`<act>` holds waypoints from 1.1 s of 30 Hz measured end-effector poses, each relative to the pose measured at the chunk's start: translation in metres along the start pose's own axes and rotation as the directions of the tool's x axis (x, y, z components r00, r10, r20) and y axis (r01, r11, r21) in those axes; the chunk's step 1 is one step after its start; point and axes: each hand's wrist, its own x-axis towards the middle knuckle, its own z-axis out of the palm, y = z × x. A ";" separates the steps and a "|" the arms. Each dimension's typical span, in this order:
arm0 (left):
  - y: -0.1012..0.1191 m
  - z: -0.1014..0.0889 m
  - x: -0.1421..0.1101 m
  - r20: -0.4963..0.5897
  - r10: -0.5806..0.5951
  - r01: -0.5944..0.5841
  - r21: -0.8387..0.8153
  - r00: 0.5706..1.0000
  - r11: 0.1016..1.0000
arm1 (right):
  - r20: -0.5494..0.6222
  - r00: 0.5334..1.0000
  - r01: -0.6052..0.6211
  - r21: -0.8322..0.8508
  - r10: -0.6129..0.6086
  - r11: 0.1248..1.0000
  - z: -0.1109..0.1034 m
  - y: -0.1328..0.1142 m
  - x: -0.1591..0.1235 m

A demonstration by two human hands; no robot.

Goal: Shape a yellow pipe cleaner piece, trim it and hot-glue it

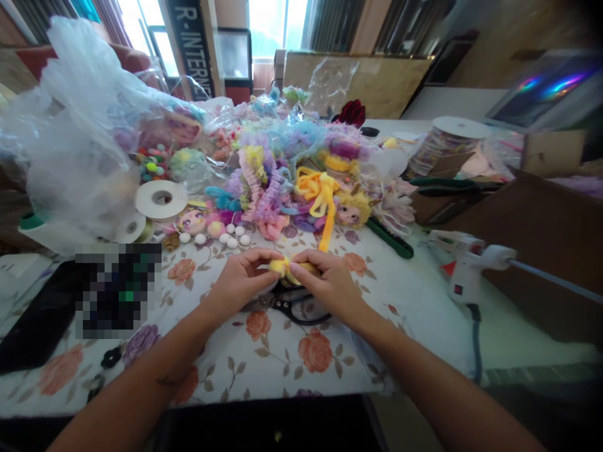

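Yellow fabric (277, 267) sits pinched in my left hand (241, 277) and right hand (336, 284), scissors (281, 305) beneath; I judge it's being shaped, next calling for a steady hold.

At the centre of the frame, the yellow piece (279, 267) is largely covered by the left hand (238, 280) and the right hand (330, 282), so its shape cannot be told. Just below, the black scissors (285, 306) are partly hidden by the right hand. Both forearms (157, 367) are cut off by the bottom edge, where a yellow speck (277, 436) is too small to be identified. At lower left, detail is masked by a pixelated patch (117, 292). The plastic bag (80, 125) is cropped by the left edge, the glue stick (558, 276) by the right
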 end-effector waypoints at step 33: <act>0.008 -0.005 0.001 -0.066 -0.160 0.144 -0.200 0.985 0.969 | -0.143 0.981 -0.123 0.081 0.134 0.989 -0.011 0.015 0.007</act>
